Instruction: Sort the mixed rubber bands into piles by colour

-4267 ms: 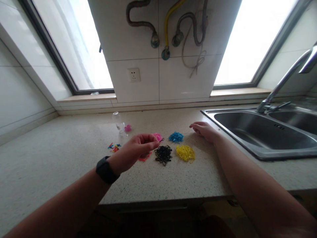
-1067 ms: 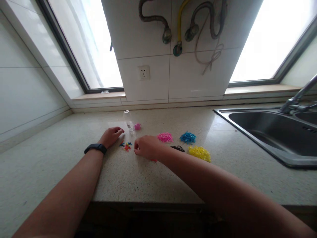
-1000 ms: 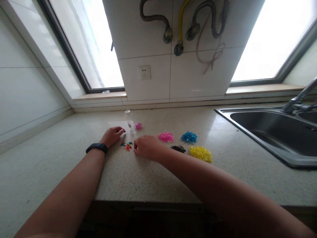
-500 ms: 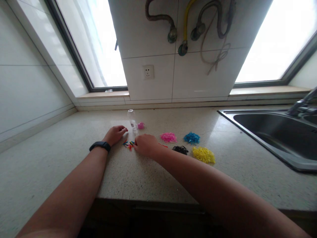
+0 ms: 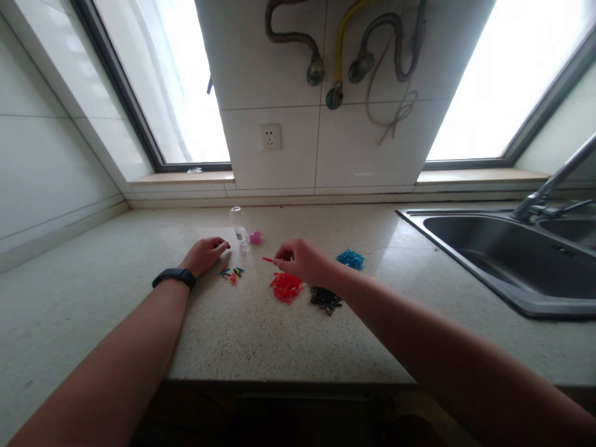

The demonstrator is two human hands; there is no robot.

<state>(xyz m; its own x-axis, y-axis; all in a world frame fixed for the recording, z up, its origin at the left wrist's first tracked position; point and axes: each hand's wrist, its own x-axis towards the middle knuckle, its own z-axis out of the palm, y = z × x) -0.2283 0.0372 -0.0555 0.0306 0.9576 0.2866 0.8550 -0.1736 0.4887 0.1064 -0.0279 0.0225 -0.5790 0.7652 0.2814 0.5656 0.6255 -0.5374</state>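
I have both hands in my head view, over a speckled counter (image 5: 261, 347). Right hand (image 5: 302, 259): thumb and finger closed in a pinch, a thin red strip (image 5: 267, 259) between the tips, one end poking out to the left. I put it just beyond the far edge of the red pile (image 5: 286, 288); can't tell if strip or hand touches the counter. Black pile (image 5: 325, 301) is just right of the red, its far part under the right wrist. Blue pile (image 5: 351, 259) farther and to the right, partly behind the forearm; a scrap of yellow (image 5: 374, 279) shows past the arm.

Left hand (image 5: 205, 256): resting on the counter at left, fingers part-open and loosely bent, nothing in them that I can see. Dark wristband (image 5: 174, 277) on that wrist. Small mixed-colour pile (image 5: 232, 274) just right of and nearer than the left fingers. Clear container (image 5: 238, 225) farther off, standing or lying I can't tell, pink piece (image 5: 256, 237) beside it on the right. Steel sink (image 5: 470, 248) far right.
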